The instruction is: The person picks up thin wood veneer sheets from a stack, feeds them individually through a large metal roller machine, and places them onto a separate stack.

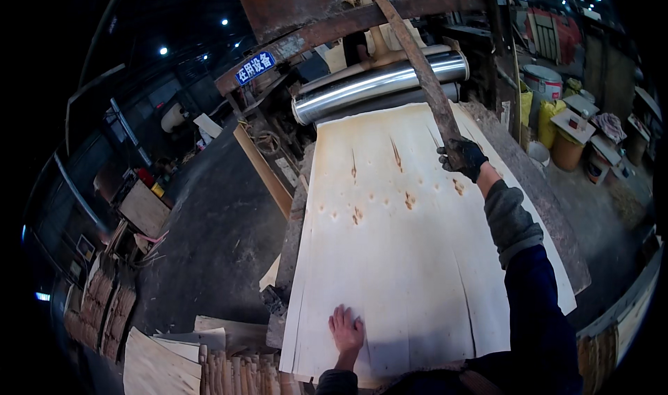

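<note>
My left grip is bare and open, laid on the near part of a pale wood sheet with its fingers a little apart; it has hold of nothing. Below and to my left, loose pale boards lie near a row of upright sheet edges.

The sheet lies flat in front of me, long and whitish, with brown knots across its farther half and a dark split running up the right of its near half. Under it is a grey counter, showing along the right side.

My right grip, in a dark glove, is closed around the lower end of a long brown bar, above the sheet's far right part. The bar slants up and away to the left.

Beyond the sheet's far edge sits a shiny metal roller; I cannot tell whether the two touch. Over it crosses a rusty beam, with a blue sign at its left. Off to the right, a yellow sack stands near a pale drum.
</note>
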Demonstrator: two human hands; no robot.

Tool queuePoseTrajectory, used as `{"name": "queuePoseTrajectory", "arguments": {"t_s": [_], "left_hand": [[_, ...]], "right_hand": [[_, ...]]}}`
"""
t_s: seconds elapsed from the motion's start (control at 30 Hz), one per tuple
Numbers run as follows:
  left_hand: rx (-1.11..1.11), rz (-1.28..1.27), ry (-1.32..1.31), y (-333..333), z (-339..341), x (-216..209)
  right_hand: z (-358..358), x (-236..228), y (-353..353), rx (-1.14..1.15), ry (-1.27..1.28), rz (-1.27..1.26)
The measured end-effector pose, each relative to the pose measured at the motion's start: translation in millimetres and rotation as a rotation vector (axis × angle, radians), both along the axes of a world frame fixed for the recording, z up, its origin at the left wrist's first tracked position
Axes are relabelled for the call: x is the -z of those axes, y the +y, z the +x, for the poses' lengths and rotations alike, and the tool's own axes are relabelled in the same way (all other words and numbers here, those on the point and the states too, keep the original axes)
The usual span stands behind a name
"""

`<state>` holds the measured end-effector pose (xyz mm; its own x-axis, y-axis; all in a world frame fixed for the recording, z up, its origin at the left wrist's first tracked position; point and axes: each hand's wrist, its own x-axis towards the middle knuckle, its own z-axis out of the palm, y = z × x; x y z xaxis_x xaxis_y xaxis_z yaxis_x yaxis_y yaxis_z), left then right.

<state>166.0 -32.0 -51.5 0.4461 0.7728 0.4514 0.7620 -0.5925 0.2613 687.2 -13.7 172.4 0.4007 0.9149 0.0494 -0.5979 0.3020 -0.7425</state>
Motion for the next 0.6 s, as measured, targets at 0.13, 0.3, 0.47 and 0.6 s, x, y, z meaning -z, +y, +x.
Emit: {"name": "queuePoseTrajectory", "arguments": {"t_s": [0.13, 0.3, 0.47, 0.6], "left_hand": [[0.000, -0.010, 0.013, 0.4, -1.2, 0.3], [-0.009, -0.005, 0.022, 1.5, -1.4, 3.2], [-0.006, -0.017, 0.014, 0.5, -0.1, 2.4], [-0.010, -0.005, 0.009, 0.1, -1.5, 1.4]], "right_hand": [[0.4, 0.0, -1.1, -0.013, 0.000, 0.016], [-1.8, -2.4, -1.5, -0.004, -0.001, -0.005], [2.1, 1.1, -0.2, -0.001, -0.014, -0.006], [2.2, 1.0, -0.7, -0.038, 0.026, 0.034]]}}
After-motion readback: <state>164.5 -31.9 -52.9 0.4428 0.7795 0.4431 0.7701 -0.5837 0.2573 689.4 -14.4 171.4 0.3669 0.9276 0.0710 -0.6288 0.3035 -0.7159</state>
